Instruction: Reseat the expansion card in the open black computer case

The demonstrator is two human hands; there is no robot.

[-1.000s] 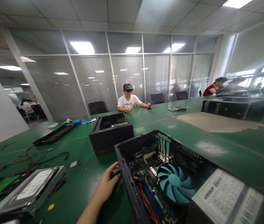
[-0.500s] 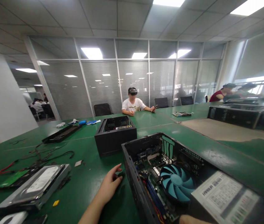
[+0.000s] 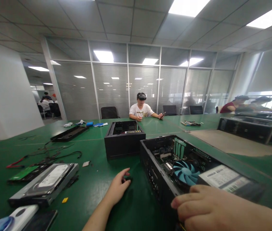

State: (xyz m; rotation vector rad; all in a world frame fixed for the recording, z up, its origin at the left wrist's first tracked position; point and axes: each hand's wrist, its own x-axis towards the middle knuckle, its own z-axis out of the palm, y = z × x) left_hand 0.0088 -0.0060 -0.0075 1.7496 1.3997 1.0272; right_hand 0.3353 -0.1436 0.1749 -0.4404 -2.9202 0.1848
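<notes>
An open black computer case (image 3: 158, 179) lies in front of me on the right. Inside it are a fan with teal blades (image 3: 186, 172), a labelled power supply (image 3: 224, 178) and a circuit board. My right hand (image 3: 205, 205) is closed over the case's near edge, fingers curled at its corner; part of the grip is hidden. My left hand (image 3: 118, 186) rests on the green tabletop left of the case, fingers loosely bent and apart, holding nothing. A hard drive (image 3: 51, 179) in a metal frame lies farther left.
Behind my left hand stands a second black case (image 3: 125, 145). Cables (image 3: 65, 156), a small yellow piece (image 3: 65, 200), a phone-like slab (image 3: 41, 221) and a long black panel (image 3: 70, 133) lie on the left. Across the table (image 3: 92, 192) a person (image 3: 140, 110) sits; another case (image 3: 251, 128) is far right.
My right hand has come into fuller view on the case's near edge. The case has shifted away and to the right. My left hand keeps nearly the same pose; the view has turned slightly left.
</notes>
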